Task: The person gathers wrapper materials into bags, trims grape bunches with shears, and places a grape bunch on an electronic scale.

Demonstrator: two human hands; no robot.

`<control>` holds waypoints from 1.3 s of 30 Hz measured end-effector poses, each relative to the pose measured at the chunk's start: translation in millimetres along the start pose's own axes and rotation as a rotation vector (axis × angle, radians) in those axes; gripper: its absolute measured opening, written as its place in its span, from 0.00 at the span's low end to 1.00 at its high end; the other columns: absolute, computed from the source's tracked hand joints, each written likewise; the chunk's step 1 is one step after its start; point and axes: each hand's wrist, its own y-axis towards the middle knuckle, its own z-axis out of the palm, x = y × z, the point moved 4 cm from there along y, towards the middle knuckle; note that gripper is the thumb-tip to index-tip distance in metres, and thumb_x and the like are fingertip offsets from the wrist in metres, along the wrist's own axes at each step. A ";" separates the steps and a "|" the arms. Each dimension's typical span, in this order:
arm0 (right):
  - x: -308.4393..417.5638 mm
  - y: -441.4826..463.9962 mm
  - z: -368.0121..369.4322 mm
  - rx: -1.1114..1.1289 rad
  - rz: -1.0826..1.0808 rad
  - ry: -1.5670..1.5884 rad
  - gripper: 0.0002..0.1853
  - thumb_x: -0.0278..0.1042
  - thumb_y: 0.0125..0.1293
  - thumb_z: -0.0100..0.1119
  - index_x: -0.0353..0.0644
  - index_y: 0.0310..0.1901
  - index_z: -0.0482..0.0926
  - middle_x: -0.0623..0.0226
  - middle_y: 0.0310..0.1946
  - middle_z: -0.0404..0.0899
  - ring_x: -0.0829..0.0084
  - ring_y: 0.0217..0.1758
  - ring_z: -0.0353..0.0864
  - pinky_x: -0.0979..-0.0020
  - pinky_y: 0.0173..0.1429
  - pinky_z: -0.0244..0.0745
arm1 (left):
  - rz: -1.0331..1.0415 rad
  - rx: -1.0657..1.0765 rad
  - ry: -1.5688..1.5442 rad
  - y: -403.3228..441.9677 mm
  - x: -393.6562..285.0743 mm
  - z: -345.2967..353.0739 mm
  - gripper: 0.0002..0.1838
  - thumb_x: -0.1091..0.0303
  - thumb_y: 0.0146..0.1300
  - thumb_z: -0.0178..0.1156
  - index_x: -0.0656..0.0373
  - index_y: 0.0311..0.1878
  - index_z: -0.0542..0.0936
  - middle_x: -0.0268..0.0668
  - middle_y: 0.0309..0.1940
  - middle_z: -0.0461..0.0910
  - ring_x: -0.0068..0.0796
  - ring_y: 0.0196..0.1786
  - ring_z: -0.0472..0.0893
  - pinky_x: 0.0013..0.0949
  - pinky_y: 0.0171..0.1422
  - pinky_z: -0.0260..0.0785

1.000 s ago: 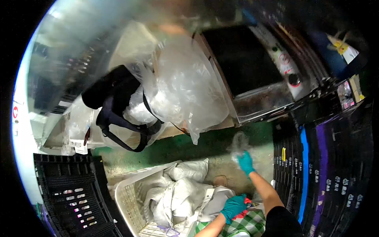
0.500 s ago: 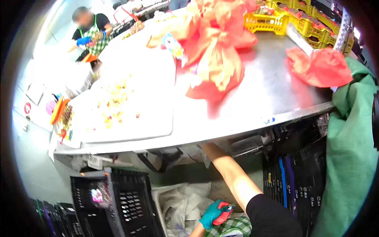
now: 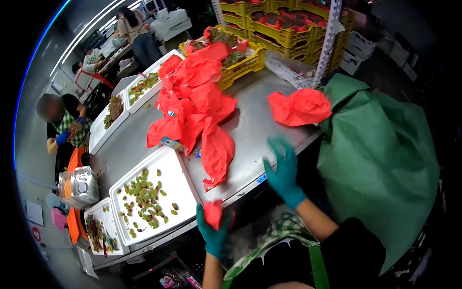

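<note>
The left hand [image 3: 211, 233] has its fingers bent around a small red piece [image 3: 212, 214], which is at the front edge of the table [image 3: 252, 130], near the corner of the white tray [image 3: 180, 197]. The right hand [image 3: 284, 176] is open, with fingers spread and blurred, over the front edge; I see nothing in its grasp.

Between the tray and the farther part of the table lies a big heap of red paper [image 3: 192, 103], and its lower end hangs toward the tray. Loose grapes [image 3: 144, 197] lie in the tray. Another red paper [image 3: 301, 107] is beyond the right hand, beside the green sheet [image 3: 380, 149], which covers the right side. Behind the heap is a yellow crate [image 3: 245, 65] with bunches inside.

The table is of grey, shiny metal. A metal post [image 3: 329, 43] rises at its far side, before stacked yellow crates [image 3: 288, 36]. At the left, a co-worker [image 3: 67, 125] with blue gloves holds a bunch.
</note>
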 end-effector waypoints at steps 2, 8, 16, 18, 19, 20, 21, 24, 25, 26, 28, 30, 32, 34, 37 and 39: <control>-30.4 71.8 -5.3 -0.132 0.074 -0.350 0.36 0.35 0.49 0.61 0.49 0.62 0.59 0.56 0.62 0.55 0.51 0.56 0.62 0.56 0.58 0.58 | 0.296 -0.013 0.243 57.1 -42.7 20.5 0.44 0.64 0.39 0.72 0.66 0.60 0.60 0.50 0.50 0.69 0.48 0.49 0.71 0.41 0.52 0.63; -242.1 93.8 124.5 0.164 0.703 0.074 0.35 0.29 0.49 0.57 0.45 0.61 0.57 0.50 0.48 0.71 0.53 0.48 0.73 0.59 0.47 0.69 | 0.394 0.198 0.308 167.5 -81.8 68.6 0.45 0.68 0.41 0.69 0.60 0.64 0.57 0.49 0.52 0.66 0.47 0.51 0.69 0.40 0.54 0.62; -76.0 223.8 85.6 -0.017 0.164 0.269 0.26 0.28 0.43 0.59 0.55 0.50 0.75 0.57 0.54 0.67 0.58 0.54 0.67 0.62 0.56 0.62 | 0.295 0.305 0.834 249.0 -60.2 86.0 0.56 0.46 0.28 0.72 0.46 0.65 0.57 0.54 0.66 0.44 0.56 0.66 0.48 0.60 0.64 0.39; -34.7 282.5 82.4 -0.121 -0.131 0.282 0.26 0.31 0.41 0.61 0.58 0.49 0.77 0.57 0.62 0.57 0.53 0.62 0.56 0.55 0.62 0.52 | 0.246 0.298 0.940 258.0 -46.7 88.0 0.62 0.35 0.22 0.68 0.45 0.66 0.55 0.54 0.67 0.34 0.62 0.68 0.34 0.67 0.63 0.27; -19.0 311.7 90.9 -0.169 -0.252 0.325 0.26 0.34 0.40 0.63 0.60 0.47 0.78 0.57 0.65 0.51 0.51 0.66 0.49 0.51 0.64 0.46 | 0.203 0.300 0.933 256.0 -42.7 85.6 0.62 0.34 0.22 0.67 0.45 0.67 0.54 0.54 0.67 0.34 0.62 0.68 0.33 0.67 0.62 0.26; -11.1 335.3 115.4 -0.093 -0.242 0.284 0.26 0.38 0.41 0.63 0.62 0.48 0.77 0.57 0.66 0.46 0.49 0.68 0.44 0.47 0.64 0.43 | 0.166 0.296 0.926 257.2 -40.1 87.8 0.63 0.33 0.21 0.67 0.44 0.67 0.53 0.54 0.67 0.33 0.63 0.68 0.33 0.68 0.62 0.26; -4.5 358.6 141.1 -0.027 -0.239 0.242 0.26 0.42 0.42 0.63 0.65 0.49 0.76 0.56 0.68 0.41 0.48 0.69 0.38 0.43 0.64 0.39 | 0.136 0.284 0.919 263.5 -37.8 90.5 0.64 0.32 0.20 0.66 0.44 0.67 0.52 0.55 0.67 0.33 0.63 0.68 0.32 0.69 0.61 0.26; 2.1 409.2 254.4 0.172 -0.259 0.154 0.27 0.53 0.46 0.59 0.69 0.52 0.73 0.57 0.68 0.37 0.45 0.70 0.31 0.35 0.62 0.32 | 0.045 0.292 0.912 273.2 -14.6 91.1 0.68 0.30 0.17 0.66 0.46 0.68 0.49 0.56 0.67 0.31 0.67 0.66 0.29 0.72 0.58 0.24; 2.9 409.9 298.5 0.313 -0.282 0.056 0.28 0.57 0.46 0.57 0.71 0.54 0.71 0.56 0.68 0.38 0.44 0.70 0.30 0.34 0.62 0.31 | 0.006 0.291 0.906 279.0 -6.6 92.8 0.68 0.30 0.17 0.66 0.46 0.68 0.49 0.56 0.67 0.30 0.67 0.66 0.29 0.72 0.58 0.24; 2.8 405.8 342.6 0.458 -0.300 -0.047 0.30 0.62 0.47 0.54 0.72 0.56 0.68 0.55 0.68 0.39 0.43 0.69 0.29 0.33 0.62 0.30 | -0.003 0.255 0.845 284.3 -5.7 94.9 0.69 0.30 0.15 0.66 0.46 0.68 0.49 0.57 0.67 0.30 0.68 0.66 0.28 0.73 0.58 0.24; 8.2 367.6 406.8 0.787 -0.376 -0.193 0.33 0.65 0.47 0.52 0.71 0.59 0.64 0.55 0.68 0.38 0.41 0.69 0.27 0.34 0.62 0.31 | -0.041 0.236 0.793 290.9 15.2 101.0 0.69 0.31 0.15 0.67 0.46 0.68 0.49 0.57 0.67 0.30 0.68 0.66 0.28 0.72 0.58 0.24; 7.1 315.9 423.7 0.694 -0.412 -0.207 0.30 0.59 0.51 0.51 0.67 0.59 0.65 0.53 0.65 0.47 0.45 0.68 0.40 0.38 0.61 0.44 | -0.092 0.240 0.756 292.5 30.6 106.4 0.69 0.33 0.16 0.68 0.46 0.68 0.49 0.57 0.67 0.29 0.68 0.66 0.29 0.72 0.59 0.25; -1.4 279.6 441.1 0.758 -0.397 -0.158 0.27 0.54 0.55 0.49 0.62 0.58 0.66 0.52 0.60 0.57 0.49 0.62 0.54 0.45 0.56 0.57 | -0.150 0.272 0.710 298.0 35.6 114.0 0.68 0.36 0.19 0.69 0.48 0.68 0.48 0.58 0.66 0.27 0.67 0.66 0.29 0.71 0.59 0.26; -12.5 253.1 457.6 0.947 -0.321 -0.038 0.23 0.49 0.57 0.47 0.57 0.55 0.68 0.53 0.51 0.69 0.53 0.53 0.70 0.56 0.48 0.70 | -0.184 0.239 0.707 296.8 45.6 121.1 0.65 0.36 0.18 0.69 0.43 0.67 0.50 0.57 0.67 0.29 0.67 0.67 0.32 0.70 0.60 0.25; -21.7 231.1 436.3 0.926 -0.506 0.126 0.24 0.48 0.54 0.51 0.52 0.53 0.69 0.52 0.42 0.74 0.54 0.42 0.75 0.59 0.44 0.71 | -0.206 0.181 0.650 308.8 57.0 131.4 0.61 0.37 0.21 0.69 0.40 0.66 0.53 0.57 0.67 0.30 0.64 0.67 0.35 0.70 0.61 0.26; -20.3 212.4 389.6 0.882 -0.584 0.160 0.16 0.40 0.54 0.48 0.47 0.44 0.74 0.57 0.38 0.76 0.56 0.38 0.77 0.58 0.37 0.72 | -0.229 0.152 0.609 318.7 64.3 139.5 0.61 0.37 0.21 0.69 0.41 0.66 0.54 0.56 0.67 0.32 0.63 0.68 0.36 0.70 0.61 0.27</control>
